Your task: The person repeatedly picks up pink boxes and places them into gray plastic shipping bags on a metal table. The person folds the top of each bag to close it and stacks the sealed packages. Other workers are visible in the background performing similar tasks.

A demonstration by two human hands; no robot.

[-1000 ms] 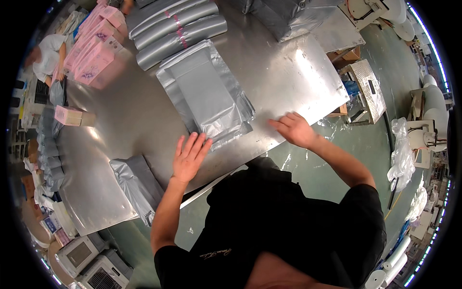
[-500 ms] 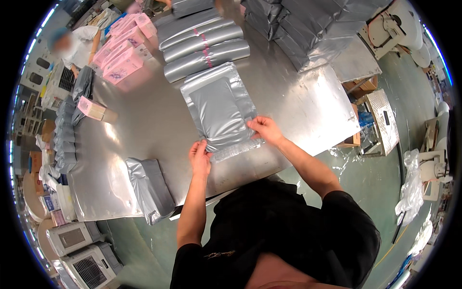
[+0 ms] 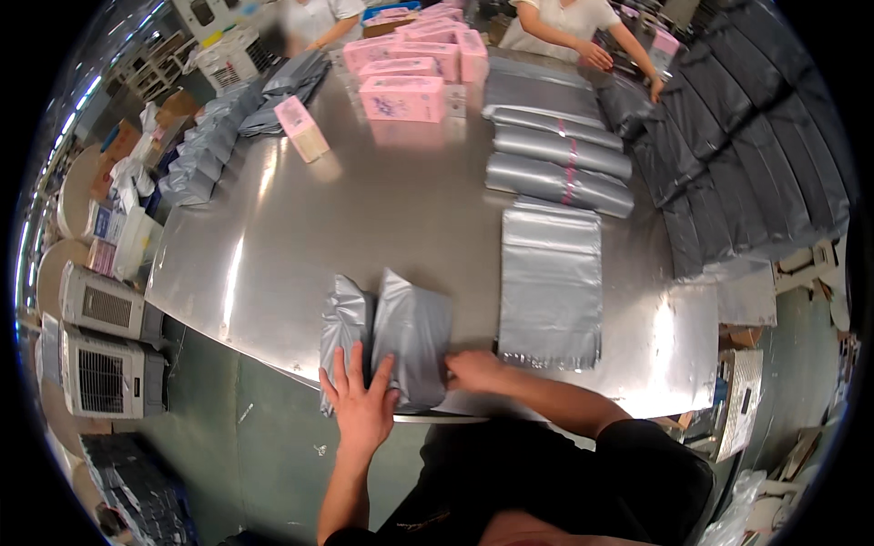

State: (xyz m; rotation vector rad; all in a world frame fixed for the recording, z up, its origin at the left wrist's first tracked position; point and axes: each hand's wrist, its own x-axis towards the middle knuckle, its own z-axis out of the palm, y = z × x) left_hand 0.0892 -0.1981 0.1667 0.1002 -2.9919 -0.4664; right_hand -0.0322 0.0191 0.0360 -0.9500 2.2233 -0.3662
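Head view: two bare hands at work, at the near edge of one metal table (image 3: 405, 218)

Two filled grey packages there, standing side by side: left package (image 3: 345, 314) the narrower in view, right package (image 3: 412, 328) the broader, its top end slanted

Left hand (image 3: 362, 414): fingers open and spread, index finger over the right package, others across the left package; nothing seen gripped

Right hand (image 3: 475, 371): fingers curled in at the right package's right side; cannot tell whether they pinch it

To the right, one flat stack of grey bags (image 3: 551, 287), bags not countable; beyond it, three rolled bundles with pink marks (image 3: 560, 159)

Pink boxes: one lone box (image 3: 300, 128) on the far left of the table; at least five more in a pile of pink boxes (image 3: 401, 98)

Far right, a high stack of dark grey packages (image 3: 742, 164), too many to count

Far side, two co-workers in white (image 3: 557, 25); floor at left, two air coolers (image 3: 102, 373)
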